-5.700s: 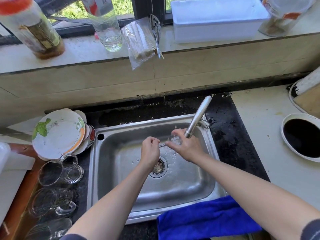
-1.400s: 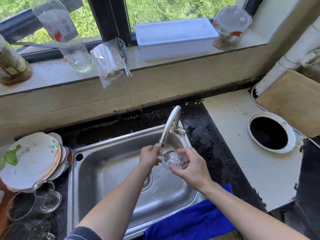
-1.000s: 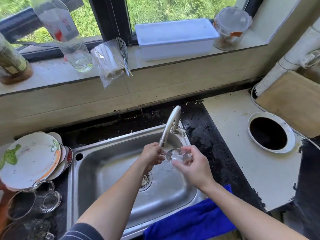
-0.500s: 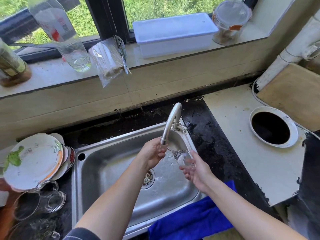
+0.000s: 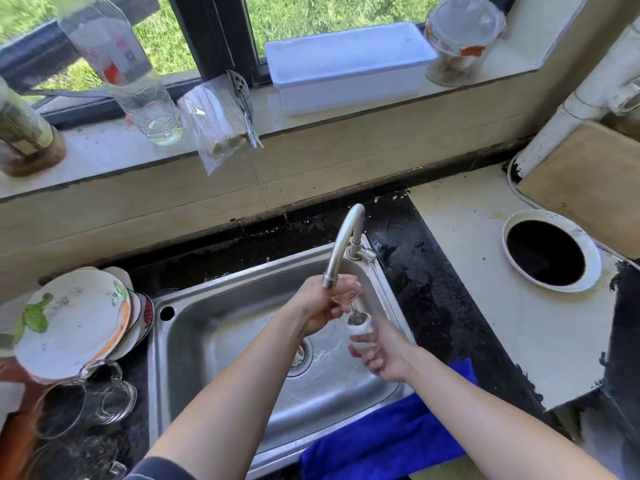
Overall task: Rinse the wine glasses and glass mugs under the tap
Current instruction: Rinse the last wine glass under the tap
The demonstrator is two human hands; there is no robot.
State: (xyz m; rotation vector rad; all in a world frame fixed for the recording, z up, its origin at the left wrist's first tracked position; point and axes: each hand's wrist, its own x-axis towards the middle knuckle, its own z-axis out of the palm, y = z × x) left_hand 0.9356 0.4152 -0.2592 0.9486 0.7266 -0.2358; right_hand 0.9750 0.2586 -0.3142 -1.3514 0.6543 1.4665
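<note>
Bottom edge of the frame first: a bright blue cloth [image 5: 381, 441] is draped over the front lip of the stainless steel sink [image 5: 207, 341], and at the lower left the clear glass mugs [image 5: 86, 403] lie on their sides on the dark stone counter [image 5: 415, 289], waiting their turn. Up into the centre, and here's the action: the right hand [image 5: 384, 355] sits low over the basin, fingers curled under the bowl of a clear stemmed wine glass [image 5: 358, 323], while the left hand [image 5: 315, 306] is closed round its foot and upper stem. The glass hangs tilted between them, foot up, right below the spout of the curved steel tap [image 5: 341, 244]. The stream itself is hard to make out, though the basin floor near the drain looks wet and rippled. By my reckoning this is the rinse of one wine glass. To do it well, roll the glass slowly so water reaches the whole bowl, inside and out. Take the weight at the bowl, not the thin stem, and mind the rim against the spout and the steel wall. Wet glass slips, so a firm hold matters. Further left, a stack of white painted plates [image 5: 69, 317] leans by the sink. Along the top, a white rectangular plastic tub [image 5: 346, 64] rests on the window sill.
</note>
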